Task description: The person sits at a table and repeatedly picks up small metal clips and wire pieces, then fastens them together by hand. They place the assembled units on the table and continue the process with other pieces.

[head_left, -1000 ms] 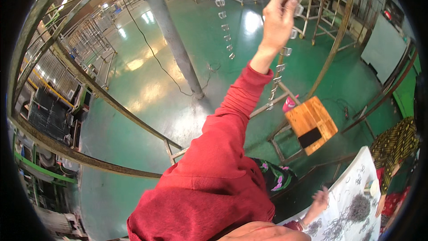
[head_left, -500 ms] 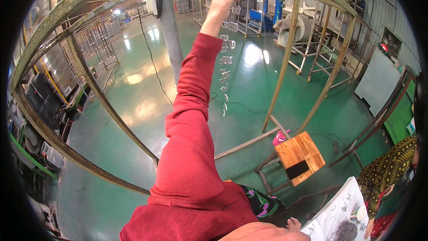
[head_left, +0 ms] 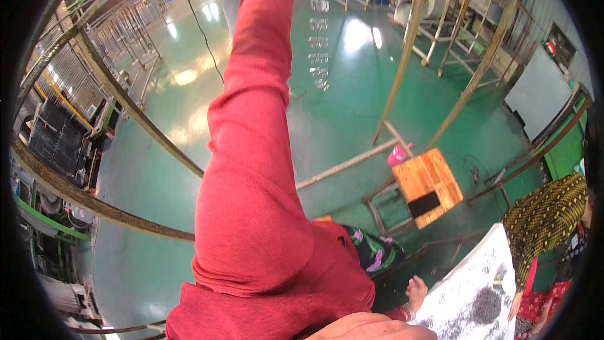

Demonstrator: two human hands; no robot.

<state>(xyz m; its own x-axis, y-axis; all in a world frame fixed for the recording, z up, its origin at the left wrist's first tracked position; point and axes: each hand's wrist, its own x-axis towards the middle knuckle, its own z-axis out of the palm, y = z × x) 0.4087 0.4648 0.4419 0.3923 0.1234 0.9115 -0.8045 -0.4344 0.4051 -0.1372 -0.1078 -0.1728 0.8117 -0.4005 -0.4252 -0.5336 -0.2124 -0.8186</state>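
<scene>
1. Here's the strand of linked, shiny pieces (head_left: 319,24), hanging on the far side of the scene just right of the raised red left sleeve (head_left: 255,119). Its long axis runs close to vertical, free end pointing at the floor, and the top leaves the view.
2. The left hand is beyond the far edge, so I cannot tell how its grip stands. The right hand (head_left: 415,293) is near and to the right, fingers a little curled beside the left edge of the white counter (head_left: 484,252); whether that grip holds anything, I can't make out.
3. Room to move: green floor (head_left: 352,107) opens right of the strand, as far as the upright post (head_left: 406,50). On its left the sleeve crowds close. Nearer and to the right stands the wooden stool (head_left: 428,173), well apart from the strand.
4. And the change! Half a second ago the left hand shows at the strand's top; now it is out of sight, the arm reaches past the far edge, and the strand's free end sits farther off in view.
</scene>
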